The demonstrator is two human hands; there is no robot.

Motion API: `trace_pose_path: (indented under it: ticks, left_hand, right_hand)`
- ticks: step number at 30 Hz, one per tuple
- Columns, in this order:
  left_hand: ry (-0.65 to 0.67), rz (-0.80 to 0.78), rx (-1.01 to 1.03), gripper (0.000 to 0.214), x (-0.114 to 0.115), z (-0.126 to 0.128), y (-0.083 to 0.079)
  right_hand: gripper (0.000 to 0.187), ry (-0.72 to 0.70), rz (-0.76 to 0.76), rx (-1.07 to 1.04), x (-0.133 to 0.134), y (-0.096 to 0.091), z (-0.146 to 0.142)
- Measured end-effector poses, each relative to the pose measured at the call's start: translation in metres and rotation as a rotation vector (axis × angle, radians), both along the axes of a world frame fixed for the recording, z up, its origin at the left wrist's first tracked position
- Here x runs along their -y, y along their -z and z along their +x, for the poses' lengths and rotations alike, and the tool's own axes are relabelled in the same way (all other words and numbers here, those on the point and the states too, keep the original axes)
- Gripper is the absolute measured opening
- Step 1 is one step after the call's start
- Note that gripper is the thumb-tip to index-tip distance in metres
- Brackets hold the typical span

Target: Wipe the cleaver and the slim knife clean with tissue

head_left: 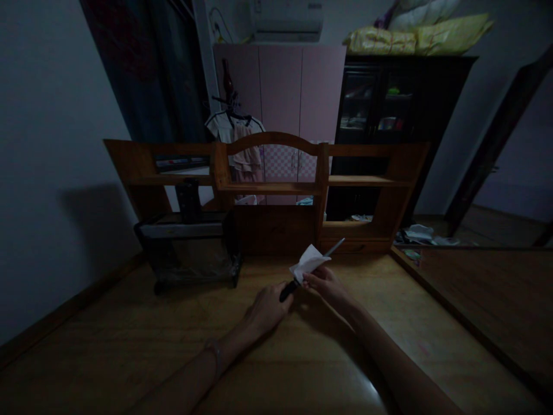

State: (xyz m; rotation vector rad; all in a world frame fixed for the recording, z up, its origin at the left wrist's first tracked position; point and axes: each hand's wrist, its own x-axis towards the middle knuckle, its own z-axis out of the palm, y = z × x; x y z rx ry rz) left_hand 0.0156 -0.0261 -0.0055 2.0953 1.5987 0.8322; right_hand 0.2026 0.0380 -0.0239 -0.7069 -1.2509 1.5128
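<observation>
My left hand [270,305] is closed round the black handle of a knife [288,291]. The knife slants up to the right, and the tip of its blade shows past a white tissue [310,260]. That tissue is folded over the middle of the blade. With the fingers of my right hand [330,288] I pinch the tissue against the blade, close to the handle. Both hands are above the wooden tabletop [242,357]. The tissue hides most of the blade.
A wooden shelf unit [270,187] stands along the back of the tabletop. At the left is a dark box-shaped appliance [190,253] with clear plastic on it. A raised wooden edge [449,311] runs along the right side. Behind stand a pink wardrobe [280,92] and a dark cabinet [415,104].
</observation>
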Motion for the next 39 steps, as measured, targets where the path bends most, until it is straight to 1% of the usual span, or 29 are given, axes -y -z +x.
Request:
trace_pose_path:
  ticks: [4, 9, 18, 26, 30, 36, 39]
  left_hand:
    - [0.007, 0.015, 0.008, 0.024, -0.0009, 0.0, 0.0015]
    - [0.056, 0.045, 0.035, 0.024, -0.0027, -0.0017, 0.0045]
    - [0.016, 0.008, 0.017, 0.026, -0.0025, -0.0011, 0.0021]
    - [0.081, 0.057, 0.054, 0.03, -0.0059, -0.0034, 0.0075]
    - [0.101, 0.059, 0.082, 0.032, -0.0046, -0.0032, 0.005]
    - [0.053, 0.038, 0.052, 0.029, -0.0007, -0.001, -0.0011]
    - [0.039, 0.026, 0.031, 0.03, 0.0001, -0.0006, -0.0023]
  right_hand:
    - [0.031, 0.001, 0.029, 0.011, -0.0005, 0.0007, 0.0002]
    - [0.029, -0.007, 0.046, 0.025, -0.0007, 0.0012, 0.0007]
    - [0.031, -0.009, 0.046, 0.011, -0.0002, 0.0011, 0.0007]
    - [0.028, -0.018, 0.053, 0.004, -0.0029, 0.005, 0.0013]
    - [0.026, -0.035, 0.062, 0.003, -0.0016, 0.0027, 0.0013]
    - [0.026, -0.052, 0.062, -0.015, 0.0015, -0.0003, 0.0007]
    - [0.018, -0.054, 0.058, -0.027, 0.0037, -0.0027, 0.0012]
